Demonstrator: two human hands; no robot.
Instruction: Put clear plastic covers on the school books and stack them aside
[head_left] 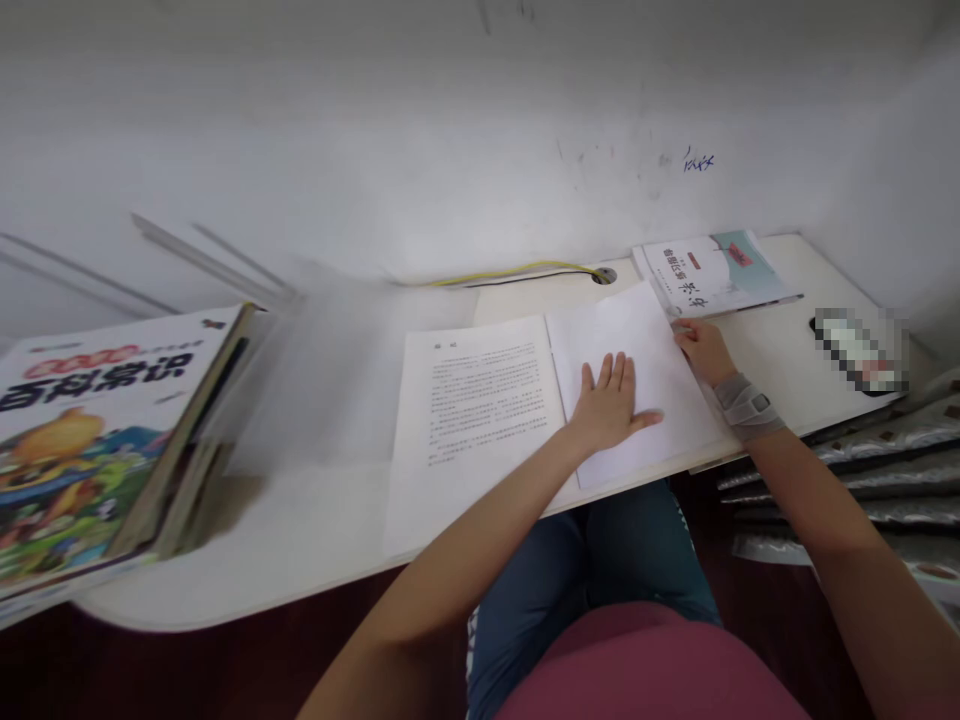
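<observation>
An open booklet point(484, 400) lies on the white desk in front of me, with printed text on its left page and a blank white page point(622, 325) on its right. My left hand point(606, 403) rests flat on the blank page, fingers and thumb spread. At the right edge of that page, my right hand point(705, 350) has its fingers curled and pinched on the paper. A grey band with a small buckle wraps my right wrist.
A thick stack of colourful books point(105, 430) stands at the desk's left. Behind my right hand lies a book with a pale blue cover point(720, 270). A phone-like object point(859, 350), blurred out, is near the right edge. Yellow and black cables point(525, 270) run into a desk hole.
</observation>
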